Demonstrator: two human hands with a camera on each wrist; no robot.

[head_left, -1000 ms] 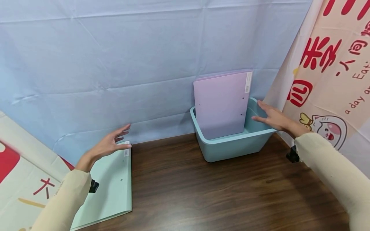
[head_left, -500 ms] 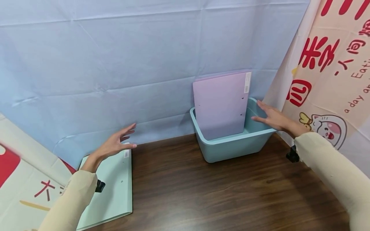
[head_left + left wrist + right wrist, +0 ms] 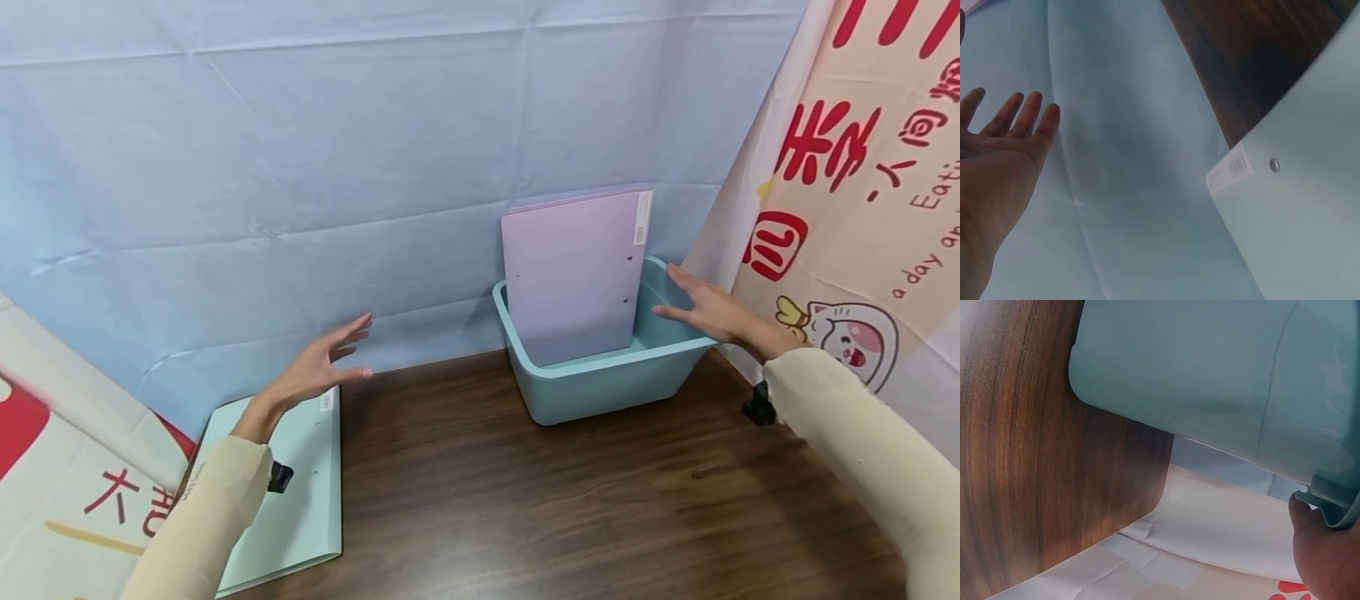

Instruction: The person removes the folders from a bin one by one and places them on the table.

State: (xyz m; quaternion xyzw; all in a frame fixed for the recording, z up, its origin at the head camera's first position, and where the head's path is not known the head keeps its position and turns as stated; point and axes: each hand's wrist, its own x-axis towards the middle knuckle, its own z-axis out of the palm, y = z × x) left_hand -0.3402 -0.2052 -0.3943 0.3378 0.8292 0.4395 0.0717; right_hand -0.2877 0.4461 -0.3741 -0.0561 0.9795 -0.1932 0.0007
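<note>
Pale blue-green rectangular plastic tub (image 3: 600,398) upright on dark brown wood-grain tabletop (image 3: 450,467). Inside tub, toward its left end: light purple rectangular folder (image 3: 573,275), standing on edge; another edge just behind, one folder or two, cannot tell. Left of tub, well apart: mint-green rectangular folder (image 3: 303,492), lying flat, white label (image 3: 327,401) at far corner near tub side.

Right hand (image 3: 708,308) at right end of tub, fingers seemingly gripping rim: thumb toward inside, a fingertip against outer lip. Left hand (image 3: 322,364) raised left of tub, about mint-green folder's far edge; fingers extended, thumb apart, holding nothing.

Step in hand, by judgement: steadying tub, with left hand free.

Apply light, even pressure at rim; avoid hard outward pull, for risk of sliding or tipping tub. Leave thumb clear of purple folder. Hold left wrist high enough for its black camera (image 3: 281,477) to clear mint-green folder. For contact with either folder, pinch both covers together; with one alone, probable fanning open. Favour broad finger contact over fingertips, given smooth-looking covers.
</note>
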